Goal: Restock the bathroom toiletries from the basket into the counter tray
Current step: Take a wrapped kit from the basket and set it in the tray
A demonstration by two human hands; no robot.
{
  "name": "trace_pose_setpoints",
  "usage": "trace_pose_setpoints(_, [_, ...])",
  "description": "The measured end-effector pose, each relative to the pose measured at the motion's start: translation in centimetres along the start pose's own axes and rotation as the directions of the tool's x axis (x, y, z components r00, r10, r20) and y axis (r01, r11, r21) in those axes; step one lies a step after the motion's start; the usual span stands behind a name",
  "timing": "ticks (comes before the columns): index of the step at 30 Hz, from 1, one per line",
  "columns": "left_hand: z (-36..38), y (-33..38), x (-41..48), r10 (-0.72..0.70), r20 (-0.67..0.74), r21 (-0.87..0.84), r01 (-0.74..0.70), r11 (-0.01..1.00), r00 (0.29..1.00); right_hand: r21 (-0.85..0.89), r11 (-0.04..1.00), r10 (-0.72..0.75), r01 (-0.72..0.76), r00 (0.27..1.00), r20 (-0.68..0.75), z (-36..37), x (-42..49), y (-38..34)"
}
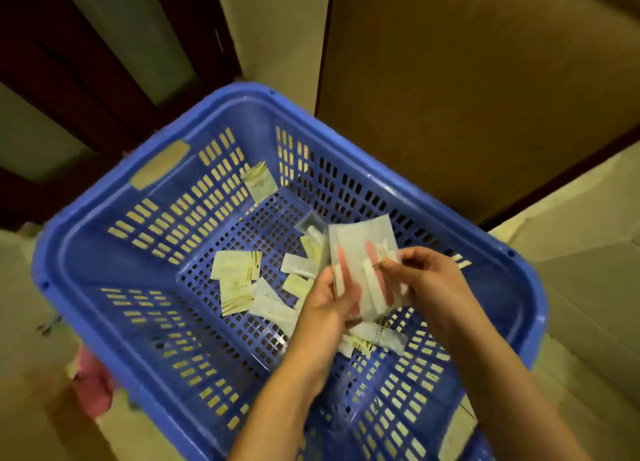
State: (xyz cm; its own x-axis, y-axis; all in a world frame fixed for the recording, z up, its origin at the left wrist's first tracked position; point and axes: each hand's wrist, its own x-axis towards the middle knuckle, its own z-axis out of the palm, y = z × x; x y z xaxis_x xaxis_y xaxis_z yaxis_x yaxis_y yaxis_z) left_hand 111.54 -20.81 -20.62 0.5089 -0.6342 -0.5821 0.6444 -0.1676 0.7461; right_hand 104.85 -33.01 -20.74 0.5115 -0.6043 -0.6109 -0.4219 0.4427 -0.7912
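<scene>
A large blue slotted plastic basket [104, 252] fills the view. Several small white and gold toiletry sachets [237, 270] lie scattered on its floor. Both my hands are inside the basket. My left hand [329, 297] grips the lower edge of a stack of translucent packets [363, 245], through which pink and white toothbrush shapes show. My right hand [415, 277] pinches the right side of the same stack. No counter tray is in view.
One sachet [259, 183] leans against the basket's far wall. A dark wooden door frame [104, 79] stands at the back left and a brown panel [485, 79] at the back right. A pink object [91, 381] lies on the pale floor at the left.
</scene>
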Motion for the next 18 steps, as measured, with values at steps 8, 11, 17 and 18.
trace_pose_setpoints(8, [7.7,1.7,-10.8,0.057,0.291,0.459,-0.191,0.868,0.955,0.184,0.965,-0.146,0.187,0.966,-0.214,-6.2,-14.1,-3.2])
trace_pose_setpoints(11, [11.3,2.2,-15.1,0.075,0.37,0.462,-0.253,0.85,0.926,0.229,0.941,-0.167,0.247,0.933,-0.319,-10.1,-20.2,-4.0])
trace_pose_setpoints(17, [18.5,0.1,-23.1,-0.026,0.514,0.436,-0.235,0.869,0.858,0.259,0.9,-0.182,0.35,0.843,-0.506,-17.8,-33.0,-2.2])
trace_pose_setpoints(18, [19.6,-0.7,-24.3,-0.05,0.547,0.44,-0.236,0.866,0.836,0.265,0.895,-0.172,0.358,0.826,-0.537,-18.9,-35.0,-1.3])
